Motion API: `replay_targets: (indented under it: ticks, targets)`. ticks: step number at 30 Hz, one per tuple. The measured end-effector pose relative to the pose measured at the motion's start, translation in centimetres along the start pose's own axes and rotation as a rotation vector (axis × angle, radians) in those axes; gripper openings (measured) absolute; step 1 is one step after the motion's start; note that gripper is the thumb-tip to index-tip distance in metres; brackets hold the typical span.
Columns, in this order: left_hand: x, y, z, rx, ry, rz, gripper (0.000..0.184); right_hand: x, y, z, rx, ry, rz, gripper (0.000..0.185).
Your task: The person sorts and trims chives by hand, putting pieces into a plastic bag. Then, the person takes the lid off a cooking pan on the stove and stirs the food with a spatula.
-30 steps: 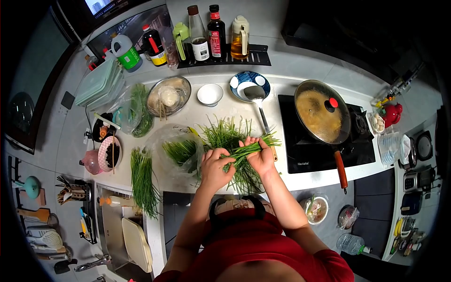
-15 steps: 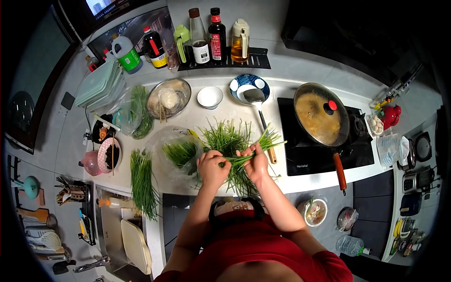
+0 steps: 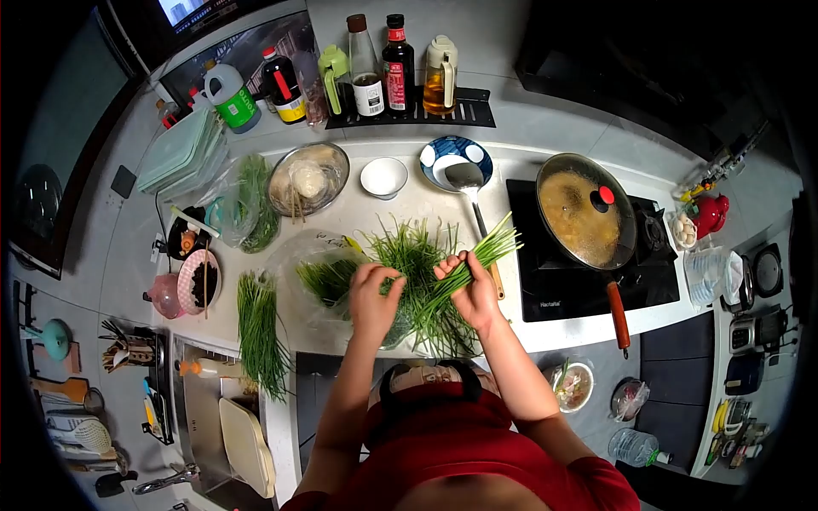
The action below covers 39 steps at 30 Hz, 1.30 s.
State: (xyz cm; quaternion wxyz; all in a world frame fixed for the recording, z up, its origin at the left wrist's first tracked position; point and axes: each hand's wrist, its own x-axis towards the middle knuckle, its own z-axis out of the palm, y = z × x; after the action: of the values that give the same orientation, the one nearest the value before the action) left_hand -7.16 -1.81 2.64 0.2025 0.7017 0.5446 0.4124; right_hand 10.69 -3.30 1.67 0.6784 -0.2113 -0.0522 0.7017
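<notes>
A bunch of garlic chives (image 3: 492, 247) is gripped in my right hand (image 3: 474, 294), its pale ends pointing up and right. My left hand (image 3: 375, 298) is apart from that bunch, its thumb and fingertips bent close together; anything between them is too small to make out. Behind and between my hands lies a loose pile of chives (image 3: 405, 247) on the counter. More chives (image 3: 326, 277) sit in a clear plastic bag (image 3: 298, 247) beside my left hand. A laid-out bundle of chives (image 3: 260, 328) rests further left, overhanging the counter's front edge.
A lidded pan (image 3: 579, 221) stands on the black cooktop (image 3: 554, 294) at right. A spatula (image 3: 469, 192) leans on a blue patterned bowl (image 3: 434, 153). A white bowl (image 3: 384, 192) and a metal bowl with dough (image 3: 277, 192) stand behind. The sink (image 3: 200, 409) is at left.
My left hand has moved away from the bunch, up and to the left. My right hand has shifted slightly right, still holding the chives, which now tilt more steeply upward.
</notes>
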Motion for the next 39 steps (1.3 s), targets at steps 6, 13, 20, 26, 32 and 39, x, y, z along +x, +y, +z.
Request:
replay_targets:
  ticks: [6,13,20,26,32,39]
  targets:
    - [-0.9,2.7,1.9,-0.159,-0.179,0.167,0.014,0.0,0.7,0.0,-0.068,-0.017,0.026,0.021]
    - [-0.6,3.0,2.6,-0.157,-0.166,0.227,0.015,-0.2,1.1,0.1,-0.141,-0.047,0.024,0.022]
    - [-0.2,3.1,2.7,-0.100,-0.179,0.210,0.011,-0.3,1.2,0.0,-0.453,0.104,0.016,0.028]
    - [-0.2,3.0,3.4,-0.205,-0.182,0.140,0.008,0.1,1.3,-0.9,-0.489,0.179,0.080,0.030]
    - [0.3,2.4,3.5,0.008,-0.050,0.258,0.007,-0.6,0.8,0.5,-0.537,0.206,0.096,0.030]
    - [1.9,-0.8,1.5,0.006,0.031,0.044,0.011,0.3,-0.7,-0.6,0.173,-0.012,0.102,0.025]
